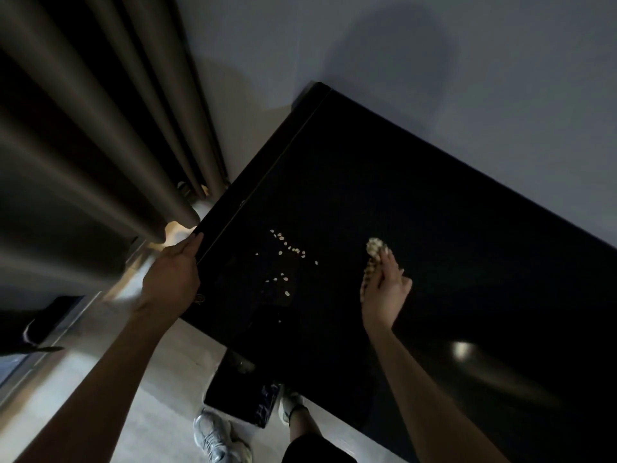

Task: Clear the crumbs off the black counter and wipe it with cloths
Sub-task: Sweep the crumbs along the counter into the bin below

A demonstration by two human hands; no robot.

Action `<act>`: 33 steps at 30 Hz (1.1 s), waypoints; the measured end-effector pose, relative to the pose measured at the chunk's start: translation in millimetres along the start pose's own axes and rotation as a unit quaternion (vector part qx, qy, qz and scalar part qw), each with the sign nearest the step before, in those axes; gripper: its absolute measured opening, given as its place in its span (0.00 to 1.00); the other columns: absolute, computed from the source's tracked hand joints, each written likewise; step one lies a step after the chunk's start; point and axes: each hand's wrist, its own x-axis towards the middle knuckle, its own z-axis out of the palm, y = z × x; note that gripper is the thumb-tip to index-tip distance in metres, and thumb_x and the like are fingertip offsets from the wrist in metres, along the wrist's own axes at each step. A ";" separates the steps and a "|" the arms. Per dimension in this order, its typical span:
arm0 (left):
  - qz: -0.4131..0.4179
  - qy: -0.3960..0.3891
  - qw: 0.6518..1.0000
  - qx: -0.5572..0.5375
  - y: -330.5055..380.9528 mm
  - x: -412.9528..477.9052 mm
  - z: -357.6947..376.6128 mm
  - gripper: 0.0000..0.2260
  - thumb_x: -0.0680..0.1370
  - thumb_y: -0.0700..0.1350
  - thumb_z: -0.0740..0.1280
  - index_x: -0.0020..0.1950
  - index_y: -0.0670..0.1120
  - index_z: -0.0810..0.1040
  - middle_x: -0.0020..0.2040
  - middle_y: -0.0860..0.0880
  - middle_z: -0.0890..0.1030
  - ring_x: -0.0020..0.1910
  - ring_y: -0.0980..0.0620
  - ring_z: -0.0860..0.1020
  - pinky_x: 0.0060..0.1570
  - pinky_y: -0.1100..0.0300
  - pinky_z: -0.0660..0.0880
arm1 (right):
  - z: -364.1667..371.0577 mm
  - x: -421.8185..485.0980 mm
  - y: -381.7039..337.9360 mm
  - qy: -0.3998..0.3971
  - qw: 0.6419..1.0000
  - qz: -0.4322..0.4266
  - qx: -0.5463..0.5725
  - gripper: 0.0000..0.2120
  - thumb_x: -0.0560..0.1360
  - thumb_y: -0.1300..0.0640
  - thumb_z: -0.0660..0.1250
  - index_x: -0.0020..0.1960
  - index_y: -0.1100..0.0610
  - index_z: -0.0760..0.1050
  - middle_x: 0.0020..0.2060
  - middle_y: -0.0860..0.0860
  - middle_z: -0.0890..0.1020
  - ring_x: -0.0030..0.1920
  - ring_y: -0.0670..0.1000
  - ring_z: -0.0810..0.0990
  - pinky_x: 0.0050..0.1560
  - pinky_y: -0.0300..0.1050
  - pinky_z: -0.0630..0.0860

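Glossy black counter [417, 202], pale oval crumbs [293, 250], right hand [385, 295] clutching patterned cloth [372, 259], left hand [173, 279] gripping edge

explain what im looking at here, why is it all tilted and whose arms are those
There is one picture, taken by a wide-angle camera worn on a person's head, looking forward and down. That is why the view leans and the two bare arms reach in from the bottom: they belong to the wearer. No machine is involved.

The big dark slab is a glossy black counter standing against a pale wall. Scattered on it are small pale crumbs, some in a loose line, others spread out below it.

The left hand grips the counter's left edge, fingers curled over the rim. The right hand rests on the counter top, holding a patterned light-and-dark cloth to the right of the crumbs.

Grey pleated curtains hang on the left. Below, the wearer's grey sneakers stand on a light floor.
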 end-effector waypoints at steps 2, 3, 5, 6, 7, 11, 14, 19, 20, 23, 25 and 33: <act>-0.014 0.008 1.000 -0.024 -4.7 -3.3 -3.2 0.24 0.73 0.29 0.61 0.69 0.42 0.70 0.55 0.35 0.78 0.50 0.34 0.77 0.48 0.43 0.75 | 20.5 -2.4 -22.9 -0.039 0.999 -0.027 0.003 0.21 0.80 0.62 0.59 0.71 0.48 0.69 0.70 0.42 0.71 0.51 0.45 0.66 0.55 0.36 0.67; -0.013 0.011 0.999 -0.033 -7.0 -5.4 -4.8 0.23 0.74 0.30 0.60 0.69 0.43 0.70 0.55 0.35 0.78 0.51 0.34 0.77 0.49 0.44 0.75 | 30.9 -3.7 -34.4 -0.051 0.998 -0.047 0.008 0.21 0.80 0.61 0.59 0.71 0.47 0.69 0.70 0.41 0.70 0.51 0.44 0.66 0.55 0.37 0.69; -0.015 0.011 0.999 -0.051 -12.0 -10.0 -8.7 0.23 0.75 0.31 0.60 0.69 0.44 0.70 0.57 0.36 0.77 0.54 0.35 0.76 0.50 0.45 0.74 | 49.2 -5.5 -54.2 -0.072 0.992 -0.103 0.021 0.21 0.79 0.60 0.59 0.70 0.48 0.69 0.69 0.43 0.71 0.51 0.44 0.66 0.57 0.39 0.71; -0.017 0.009 0.998 -0.058 -14.9 -12.3 -10.1 0.22 0.75 0.31 0.59 0.68 0.44 0.71 0.58 0.37 0.77 0.55 0.35 0.75 0.50 0.46 0.74 | 56.3 -4.2 -63.3 -0.083 0.987 -0.134 0.026 0.20 0.79 0.60 0.59 0.70 0.50 0.70 0.68 0.44 0.72 0.51 0.44 0.65 0.58 0.40 0.71; -0.015 0.010 0.998 -0.066 -18.9 -14.5 -10.8 0.22 0.75 0.31 0.59 0.68 0.45 0.71 0.59 0.37 0.77 0.55 0.36 0.75 0.49 0.46 0.74 | 62.7 0.6 -71.7 -0.095 0.982 -0.163 0.029 0.20 0.79 0.61 0.59 0.70 0.51 0.70 0.68 0.46 0.73 0.52 0.44 0.65 0.58 0.41 0.71; 0.020 0.008 0.995 -0.095 -37.9 -21.8 -9.2 0.22 0.75 0.31 0.59 0.67 0.44 0.72 0.61 0.40 0.77 0.57 0.39 0.76 0.54 0.50 0.74 | 84.9 45.2 -108.9 -0.146 0.958 -0.247 0.012 0.21 0.78 0.68 0.60 0.69 0.57 0.71 0.67 0.53 0.74 0.55 0.42 0.64 0.60 0.40 0.66; 0.010 -0.002 0.995 -0.104 -48.1 -26.0 -5.3 0.21 0.76 0.33 0.59 0.68 0.44 0.71 0.64 0.43 0.76 0.61 0.42 0.75 0.59 0.49 0.73 | 102.8 92.6 -130.0 -0.158 0.956 -0.247 -0.011 0.20 0.79 0.66 0.58 0.70 0.56 0.70 0.68 0.58 0.71 0.61 0.57 0.69 0.62 0.34 0.58; 0.027 -0.003 0.996 -0.088 -59.9 -26.0 3.9 0.21 0.76 0.35 0.59 0.69 0.45 0.70 0.64 0.43 0.76 0.61 0.41 0.75 0.58 0.44 0.74 | 129.4 141.8 -148.8 -0.195 0.949 -0.243 -0.041 0.21 0.80 0.67 0.54 0.71 0.55 0.69 0.71 0.56 0.68 0.68 0.61 0.64 0.68 0.35 0.52; 0.025 0.004 0.996 -0.085 -59.2 -26.5 4.4 0.20 0.76 0.35 0.58 0.69 0.44 0.70 0.63 0.42 0.76 0.60 0.40 0.75 0.57 0.43 0.74 | 132.4 141.6 -151.4 -0.201 0.946 -0.253 -0.038 0.21 0.80 0.67 0.54 0.70 0.56 0.70 0.71 0.57 0.69 0.68 0.61 0.64 0.71 0.39 0.53; 0.043 0.028 0.995 -0.086 -52.5 -32.9 3.3 0.21 0.75 0.39 0.56 0.67 0.41 0.71 0.62 0.40 0.77 0.59 0.39 0.76 0.59 0.42 0.73 | 136.8 122.9 -152.1 -0.247 0.918 -0.306 -0.049 0.20 0.79 0.67 0.55 0.69 0.57 0.72 0.68 0.58 0.72 0.67 0.59 0.67 0.68 0.31 0.56; 0.052 0.035 0.993 -0.099 -50.0 -37.9 1.9 0.20 0.75 0.38 0.57 0.67 0.40 0.71 0.62 0.39 0.77 0.59 0.39 0.76 0.61 0.43 0.72 | 134.8 104.9 -148.8 -0.281 0.893 -0.348 -0.047 0.20 0.79 0.65 0.55 0.67 0.56 0.73 0.67 0.55 0.74 0.66 0.60 0.70 0.66 0.27 0.55; -0.007 0.036 0.991 -0.131 -60.1 -60.9 -0.2 0.25 0.71 0.26 0.60 0.66 0.39 0.72 0.63 0.39 0.76 0.62 0.37 0.73 0.60 0.40 0.72 | 113.6 2.8 -144.2 -0.407 0.786 -0.463 -0.042 0.15 0.77 0.70 0.62 0.61 0.61 0.78 0.65 0.59 0.75 0.56 0.59 0.75 0.53 0.23 0.58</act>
